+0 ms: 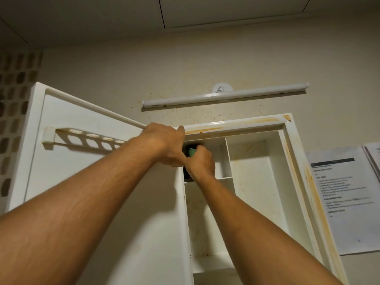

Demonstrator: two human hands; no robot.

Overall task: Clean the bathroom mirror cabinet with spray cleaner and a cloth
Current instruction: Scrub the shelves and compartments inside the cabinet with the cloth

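- Reaching up with both bare arms into an open white plastic mirror cabinet (289,161) mounted on a beige wall.
- Right hand (200,164) is clenched around a small green cloth (191,152); only a bit of the cloth shows above the knuckles.
- The green cloth sits in the cabinet's upper-left compartment (221,159), against its dark left side, above the thin horizontal shelf.
- Left hand (164,144) is on the top corner of the white cabinet door (82,192), at the hinge side; its fingers curl down over the edge and seem to grip it, fingertips hidden.
- The two hands are touching, left knuckles against the right thumb side.
- The white cabinet door is swung wide to the left, with a white rack with oval holes (86,138) fixed across its inside face.
- Inside the cabinet, a vertical divider splits it into a narrow left column and a taller right bay.
- Orange-brown stains (236,126) run along the cabinet's top frame and down its right frame.
- A white tube light (226,96) hangs on the wall above the cabinet, with a round white adhesive hook (222,88) just behind it.
- Printed paper sheets (347,212) hang on the wall right of the cabinet.
- Brown mosaic tiles (14,95) are at the far left.
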